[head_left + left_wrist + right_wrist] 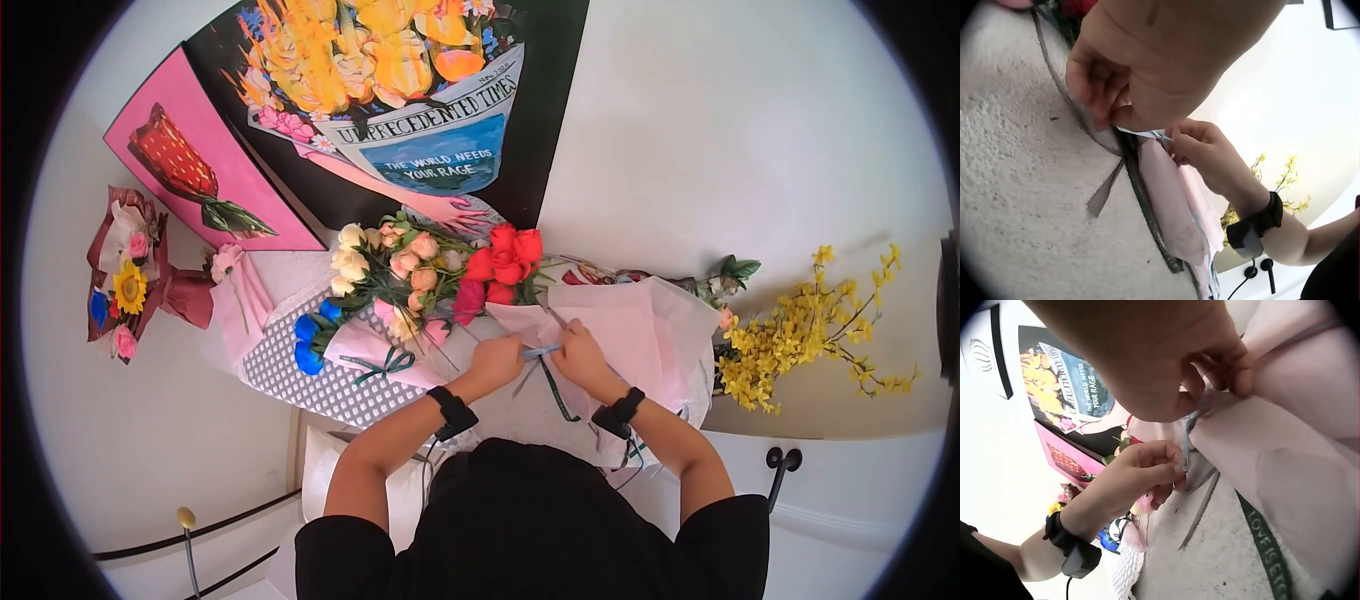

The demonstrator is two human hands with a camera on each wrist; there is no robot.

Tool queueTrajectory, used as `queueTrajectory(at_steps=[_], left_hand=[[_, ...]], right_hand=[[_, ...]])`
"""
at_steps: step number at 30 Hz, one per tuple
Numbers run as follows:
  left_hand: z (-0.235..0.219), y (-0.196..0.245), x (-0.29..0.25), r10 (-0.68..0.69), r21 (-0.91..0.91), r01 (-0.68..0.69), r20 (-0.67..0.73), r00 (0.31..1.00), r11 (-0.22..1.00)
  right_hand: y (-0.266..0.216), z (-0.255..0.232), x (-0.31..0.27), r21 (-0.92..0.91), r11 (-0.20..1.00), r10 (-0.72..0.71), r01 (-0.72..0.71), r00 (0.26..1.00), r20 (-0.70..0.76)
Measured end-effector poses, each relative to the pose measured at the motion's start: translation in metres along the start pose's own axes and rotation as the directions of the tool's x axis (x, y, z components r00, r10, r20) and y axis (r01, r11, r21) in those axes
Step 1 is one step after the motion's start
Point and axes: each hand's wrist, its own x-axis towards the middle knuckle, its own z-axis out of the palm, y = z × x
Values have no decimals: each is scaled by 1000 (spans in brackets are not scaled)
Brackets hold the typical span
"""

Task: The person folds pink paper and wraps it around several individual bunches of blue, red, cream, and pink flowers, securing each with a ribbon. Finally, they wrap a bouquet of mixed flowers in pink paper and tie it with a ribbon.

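Observation:
Between the two hands a light blue ribbon [541, 351] is stretched short and taut across the narrow gathered part of a pink paper wrap [640, 335]. My left hand [497, 364] pinches one side of it, thumb against curled fingers. On the other side my right hand [583, 358] pinches the ribbon close to the paper; in the right wrist view a small twist of ribbon [1190, 420] shows at its fingertips. Below the hands hang a dark green lettered ribbon [1263, 550] and a thin grey strip [1199, 512]. Red roses [503, 262] lie just beyond the hands.
Cream and peach roses [405, 262] lie left of the red ones. A small wrapped bunch with blue flowers [310, 345] and a green bow sits on the white table cover [275, 372]. Yellow blossom branches [770, 360] stand at right. Two paintings [440, 150] lean behind.

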Motion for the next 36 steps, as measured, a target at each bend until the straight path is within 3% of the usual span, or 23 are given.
queueTrajectory(at_steps=[1, 3, 4, 5, 6, 8, 9, 11, 13, 14, 15, 17, 21, 22, 24, 26, 27, 28, 29, 30, 32, 33, 36], left_hand=[[4, -6, 1, -12, -51, 13, 26, 1000, 999], [7, -7, 0, -22, -103, 27, 50, 998, 994], [5, -5, -1, -161, -410, 237, 210, 964, 881], [1, -2, -2, -230, -627, 447, 398, 888, 639], [-1, 3, -2, -231, -625, 446, 397, 888, 641], [-6, 17, 0, -279, -759, 556, 483, 830, 339], [-9, 22, 2, -279, -759, 554, 481, 831, 341], [-20, 30, 9, -351, -798, 586, 514, 783, 140], [-36, 43, 8, -360, -856, 476, 386, 849, 204], [-42, 48, 9, -360, -894, 359, 253, 898, 267], [-43, 46, 10, -359, -895, 357, 251, 899, 268], [-53, 41, 13, -239, -963, -49, -115, 964, 266], [-96, 52, 14, -282, -944, -175, -256, 925, 280], [-102, 53, 13, -233, -903, -162, -270, 934, 399], [-120, 60, 13, -178, -844, -154, -281, 943, 513], [-145, 72, 14, 197, -374, -468, -573, 796, 801], [-159, 76, 17, 198, -376, -469, -571, 796, 800], [-172, 79, 21, 104, -712, -413, -436, 894, 567], [-180, 79, 25, 69, -931, -267, -258, 964, 248], [-180, 74, 31, 66, -933, -263, -254, 965, 247], [-183, 71, 41, 32, -782, -283, -320, 947, 555], [-181, 75, 44, -52, -863, -281, -332, 942, 419], [-184, 69, 48, -191, -911, -238, -313, 930, 336]], right_hand=[[-4, -7, 0, 0, 1000, -1, 1, 1000, 2], [-18, -29, 2, 350, 897, 244, -271, 962, 120], [-9, -22, 1, 350, 897, 242, -269, 963, 119], [2, -12, -1, 434, 864, 202, -255, 965, 165], [12, -2, -3, 516, 821, 157, -244, 966, 207], [6, -11, -1, 511, 843, 46, -165, 971, 236], [2, -16, 0, 506, 858, -63, -84, 962, 267], [-6, -23, -1, 451, 880, 26, -148, 964, 266], [-15, -32, -3, 394, 895, 113, -211, 959, 259], [-19, -39, -4, 410, 897, 98, -162, 980, 171], [-21, -41, -5, 424, 899, 85, -112, 993, 82], [-18, -43, -6, 457, 889, 23, -10, 1000, -22], [-26, -45, 6, 620, 773, -42, 137, 985, -165], [-32, -51, 12, 621, 771, -44, 141, 985, -169], [-43, -69, 26, 708, 705, -89, -51, 983, 159], [-49, -77, 31, 747, 656, -70, -110, 976, 206], [-52, -79, 33, 779, 603, -57, -171, 965, 256], [-55, -80, 36, 779, 603, -55, -172, 965, 256], [-58, -80, 39, 683, 725, -67, -90, 977, 200], [-61, -80, 40, 564, 826, -89, -10, 985, 148], [-72, -91, 43, 556, 829, -25, -63, 989, 149], [-75, -95, 44, 547, 830, 35, -112, 988, 148], [-68, -93, 43, 738, 674, -29, -26, 998, 62]])
